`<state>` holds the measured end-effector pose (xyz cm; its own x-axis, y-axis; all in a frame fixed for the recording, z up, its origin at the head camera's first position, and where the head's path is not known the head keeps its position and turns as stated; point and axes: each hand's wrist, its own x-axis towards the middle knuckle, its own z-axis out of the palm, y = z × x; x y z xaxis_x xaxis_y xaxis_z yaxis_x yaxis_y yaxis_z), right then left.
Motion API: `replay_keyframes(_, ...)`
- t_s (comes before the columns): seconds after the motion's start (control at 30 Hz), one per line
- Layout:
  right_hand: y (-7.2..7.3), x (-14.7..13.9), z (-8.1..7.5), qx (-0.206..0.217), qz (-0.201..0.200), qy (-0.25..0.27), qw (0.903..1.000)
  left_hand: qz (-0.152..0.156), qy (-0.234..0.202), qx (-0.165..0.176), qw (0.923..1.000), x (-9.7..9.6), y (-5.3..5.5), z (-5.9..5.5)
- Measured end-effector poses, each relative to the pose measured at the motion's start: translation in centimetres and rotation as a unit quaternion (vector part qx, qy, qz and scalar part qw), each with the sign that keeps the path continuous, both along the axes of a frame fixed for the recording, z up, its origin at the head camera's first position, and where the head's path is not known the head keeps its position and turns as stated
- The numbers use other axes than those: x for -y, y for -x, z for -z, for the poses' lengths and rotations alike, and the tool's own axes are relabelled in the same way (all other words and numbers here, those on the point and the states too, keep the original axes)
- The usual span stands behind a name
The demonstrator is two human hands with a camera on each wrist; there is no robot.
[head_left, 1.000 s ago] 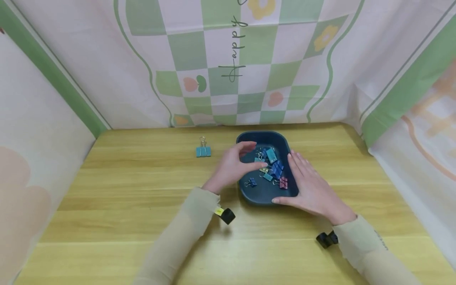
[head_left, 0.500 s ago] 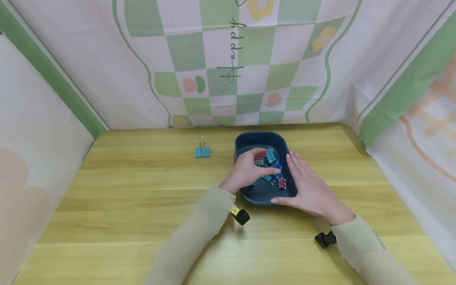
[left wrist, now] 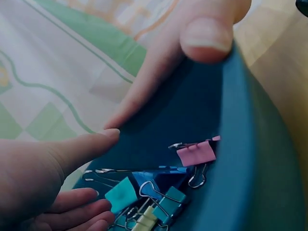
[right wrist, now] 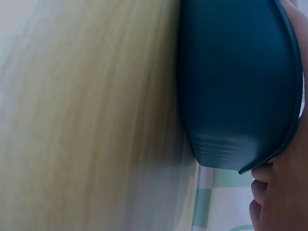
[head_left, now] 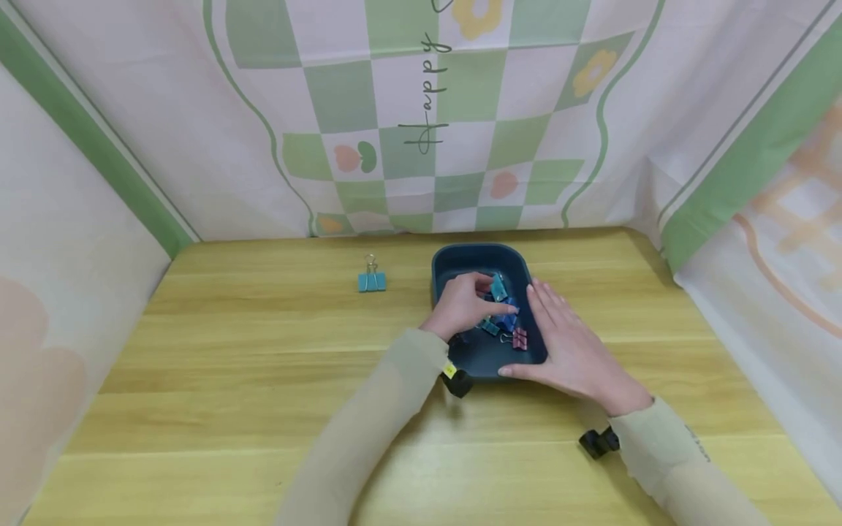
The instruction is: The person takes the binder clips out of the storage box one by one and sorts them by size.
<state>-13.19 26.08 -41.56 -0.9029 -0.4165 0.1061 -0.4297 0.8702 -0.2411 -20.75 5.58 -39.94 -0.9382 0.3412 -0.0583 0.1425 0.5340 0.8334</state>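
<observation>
A dark blue tray (head_left: 473, 361) holds several binder clips in teal, blue, yellow and pink. My left hand (head_left: 460, 303) reaches inside it, thumb and fingers apart just over the pile. In the left wrist view a teal binder clip (left wrist: 122, 194) lies close to those fingertips, and no clip shows between them and the thumb. My right hand (head_left: 579, 351) rests along the tray's right side with straight fingers, its thumb at the near rim. A pink binder clip (head_left: 520, 338) lies near that thumb. The left hand hides part of the pile.
A large teal binder clip (head_left: 372, 282) stands alone on the wooden table (head_left: 230, 380), left of the tray. Behind the table's far edge hangs a checked green and white cloth (head_left: 408, 146). More cloth borders both sides.
My left hand has moved right and deeper over the clips in the tray. The right hand stays against the tray. The lone teal binder clip has not moved on the table.
</observation>
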Motion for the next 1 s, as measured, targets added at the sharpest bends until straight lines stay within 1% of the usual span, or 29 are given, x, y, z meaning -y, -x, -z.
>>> replay_keyframes(0.07, -0.04, 0.02, -0.01, 0.0, 0.0, 0.0, 1.0, -0.009, 0.007, 0.0, 0.9999, -0.2, 0.19, 0.19)
replay_keyframes(0.17, -0.11, 0.04, 0.0, 0.001, 0.002, 0.0, 1.0, -0.014, 0.018, -0.005, 0.9997, -0.39, 0.33, 0.47)
replay_keyframes(0.3, -0.12, 0.03, 0.02, 0.002, 0.004, 0.003, 1.0, -0.007, 0.028, -0.032, 0.9991, -0.5, 0.34, 0.78)
replay_keyframes(0.43, -0.07, 0.05, 0.0, 0.004, 0.009, 0.005, 0.9999, -0.004, 0.023, -0.047, 0.9986, -0.6, 0.22, 0.84)
replay_keyframes(0.67, -0.04, 0.05, 0.04, 0.008, 0.009, 0.004, 0.9999, -0.003, 0.028, -0.055, 0.9981, -0.66, 0.15, 0.83)
replay_keyframes(0.87, -0.04, 0.09, 0.01, 0.017, 0.012, 0.002, 0.9998, 0.024, 0.015, -0.067, 0.9974, -0.4, 0.13, 0.8)
replay_keyframes(0.93, -0.06, 0.1, -0.03, 0.018, 0.013, 0.003, 0.9998, 0.026, 0.017, -0.065, 0.9974, -0.34, 0.14, 0.76)
replay_keyframes(1.0, -0.05, 0.11, -0.04, 0.016, 0.01, 0.004, 0.9998, 0.022, 0.032, -0.056, 0.9977, -0.35, 0.16, 0.76)
